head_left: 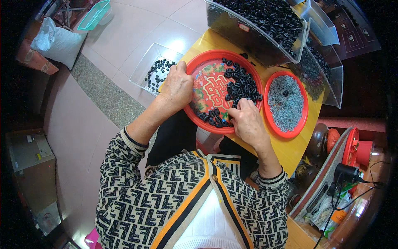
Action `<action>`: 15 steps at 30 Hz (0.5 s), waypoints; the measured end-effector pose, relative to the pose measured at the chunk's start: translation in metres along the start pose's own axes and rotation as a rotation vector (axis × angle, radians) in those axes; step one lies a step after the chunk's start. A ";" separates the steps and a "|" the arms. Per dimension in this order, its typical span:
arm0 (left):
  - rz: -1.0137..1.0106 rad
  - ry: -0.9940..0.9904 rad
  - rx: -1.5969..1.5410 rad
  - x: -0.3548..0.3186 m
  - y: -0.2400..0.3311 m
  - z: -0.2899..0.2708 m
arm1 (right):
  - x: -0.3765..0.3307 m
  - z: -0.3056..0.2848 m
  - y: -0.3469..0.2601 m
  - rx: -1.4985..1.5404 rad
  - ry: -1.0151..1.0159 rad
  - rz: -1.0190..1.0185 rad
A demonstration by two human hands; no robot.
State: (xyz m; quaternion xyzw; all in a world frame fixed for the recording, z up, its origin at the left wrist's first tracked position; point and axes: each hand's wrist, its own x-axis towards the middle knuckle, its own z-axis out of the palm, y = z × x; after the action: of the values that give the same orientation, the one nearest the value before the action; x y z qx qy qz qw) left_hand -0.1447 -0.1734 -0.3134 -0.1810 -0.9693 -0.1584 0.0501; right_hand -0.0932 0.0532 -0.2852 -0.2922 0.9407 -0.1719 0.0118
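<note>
A round red tray (pixel 207 95) with a printed pattern rests partly on the yellow table, its left side over my lap. My left hand (pixel 179 85) is closed at its left rim, fingers curled over the edge. Small black oval plastic pieces with holes (pixel 240 85) are heaped along the tray's right side, and more lie along its near edge. Over the near right part of the tray, my right hand (pixel 248 120) has its fingertips pinched together among the pieces. Whatever sits between those fingertips is hidden.
Right of the tray, a red dish (pixel 306 110) holds many small grey metal-like parts. A clear bin (pixel 269 45) full of black pieces stands at the table's back. Down to the left, a clear box (pixel 143 74) contains scattered small black pieces. A white sack (pixel 62 43) stands far left.
</note>
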 end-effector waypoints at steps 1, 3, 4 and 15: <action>-0.002 0.002 0.004 0.000 0.001 0.000 | 0.001 -0.001 -0.003 0.001 0.002 -0.004; -0.027 -0.021 0.041 -0.001 0.008 -0.001 | 0.004 -0.004 -0.006 -0.057 -0.082 0.027; -0.029 -0.019 0.046 -0.001 0.010 0.000 | 0.004 -0.003 -0.006 -0.055 -0.079 0.023; 0.068 0.460 -0.070 -0.013 0.017 0.004 | 0.010 0.012 0.005 0.192 0.244 -0.025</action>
State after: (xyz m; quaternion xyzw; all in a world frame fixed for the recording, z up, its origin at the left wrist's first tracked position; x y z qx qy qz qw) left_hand -0.1268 -0.1616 -0.3143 -0.1744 -0.9197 -0.2270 0.2685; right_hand -0.1033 0.0475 -0.2976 -0.2784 0.9106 -0.2954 -0.0768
